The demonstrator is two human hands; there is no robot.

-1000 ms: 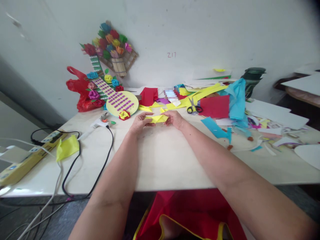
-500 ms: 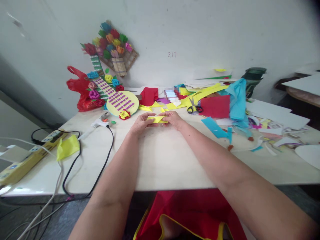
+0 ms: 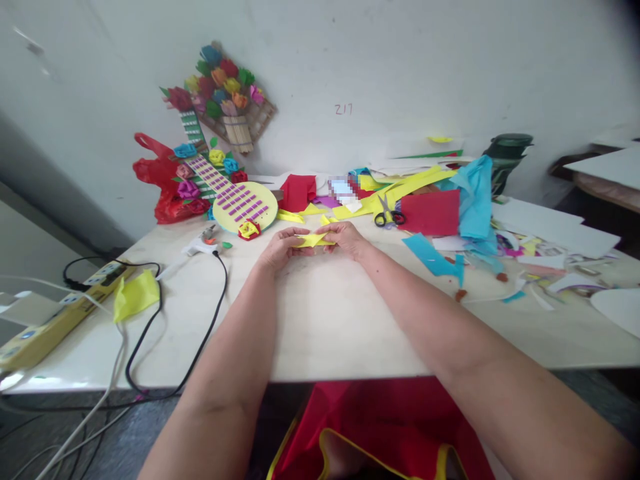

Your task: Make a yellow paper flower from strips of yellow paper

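Between my hands, just above the white tabletop (image 3: 350,320), is a small folded piece of yellow crepe paper (image 3: 311,240). My left hand (image 3: 284,249) pinches its left end, and my right hand (image 3: 346,239) pinches the right end with thumb and fingers. The fingertips hide both ends of the paper. Beyond my hands lie yellow paper scraps (image 3: 315,209). A paper guitar (image 3: 245,207) with purple stripes and a red-and-yellow flower (image 3: 249,230) rests to the left. Black-handled scissors (image 3: 389,215) lie to the right, beside a red paper sheet (image 3: 431,212).
A glue gun (image 3: 201,247) with a black cable sits at left, near a yellow power strip (image 3: 65,310) and a yellow paper square (image 3: 136,295). Blue strips (image 3: 434,257) and white offcuts (image 3: 550,227) cover the right side. A flower bouquet (image 3: 230,93) hangs against the wall.
Both hands stay in nearly the same place, still gripping the yellow paper. Their fingers have shifted slightly on it; everything else is unchanged.
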